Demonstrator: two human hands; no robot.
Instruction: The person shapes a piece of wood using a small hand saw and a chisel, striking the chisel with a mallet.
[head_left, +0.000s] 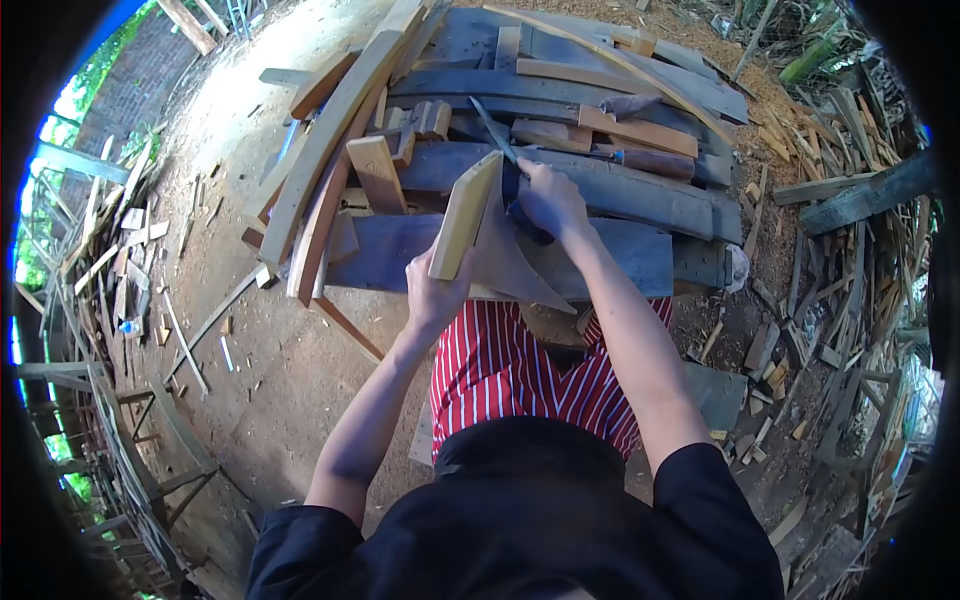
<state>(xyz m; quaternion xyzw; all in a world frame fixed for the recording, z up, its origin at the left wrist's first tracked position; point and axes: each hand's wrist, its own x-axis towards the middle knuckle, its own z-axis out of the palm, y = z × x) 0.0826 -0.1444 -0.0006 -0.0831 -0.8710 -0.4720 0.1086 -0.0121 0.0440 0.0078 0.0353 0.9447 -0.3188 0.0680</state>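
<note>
My left hand (437, 292) is closed around the lower end of a thick wooden piece (466, 213). Its pale, bevelled edge faces up, and a broad shadowed side (512, 262) with a curved outline tapers to a point near my lap. On the far side of this piece, my right hand (552, 203) is wrapped round the near end of a slim, grey, pointed tool, which looks like a file (490, 125). The tool slants up and left, its handle hidden in my fingers. Under both hands lies a bench of dark planks (610, 262).
Long timber strips (345, 140) lean along the bench's left side. Several wood blocks (377, 172) and a dark-handled tool (650, 160) lie on the planks. Offcuts (765, 380) and scrap piles (110, 260) cover the ground on both sides. My striped lap (520, 365) is close below the bench edge.
</note>
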